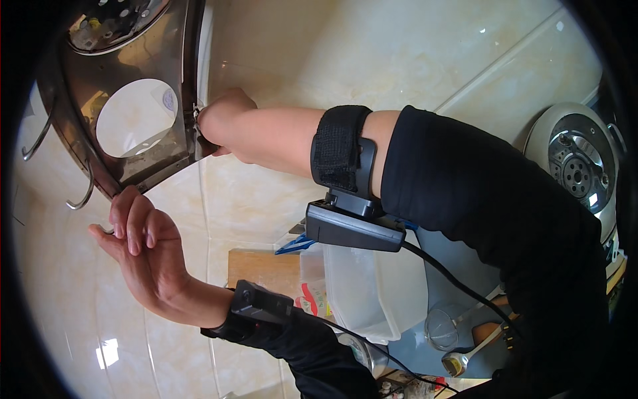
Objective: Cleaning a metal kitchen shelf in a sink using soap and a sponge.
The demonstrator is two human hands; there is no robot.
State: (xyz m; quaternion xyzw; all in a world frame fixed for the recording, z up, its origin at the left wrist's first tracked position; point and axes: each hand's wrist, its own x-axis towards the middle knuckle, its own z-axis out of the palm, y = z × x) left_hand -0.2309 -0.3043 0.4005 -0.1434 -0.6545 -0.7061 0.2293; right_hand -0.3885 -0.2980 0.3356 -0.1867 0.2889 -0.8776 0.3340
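My left hand [149, 239] is at the lower corner of a stainless-steel wall shelf [137, 174], its fingers curled toward the thumb around a curved metal hook, of which only a sliver shows. My right hand [224, 119] reaches to the shelf's inner side against the tiled wall, beside a small metal bracket [195, 113]. Its fingers are mostly hidden, so its hold cannot be told. Two bare metal hooks [82, 199] hang from the shelf's outer rim. A white oval area [139, 117] with a bluish mark shows in the shelf. Both arms carry strapped black devices.
Below the arms are a translucent plastic bin [359, 284], a wooden board [264, 269], a blue-grey surface [438, 259], a wire strainer [441, 330] and a metal ladle [456, 363]. An open rice cooker lid [578, 164] is at the right. Black cables hang from the arm devices.
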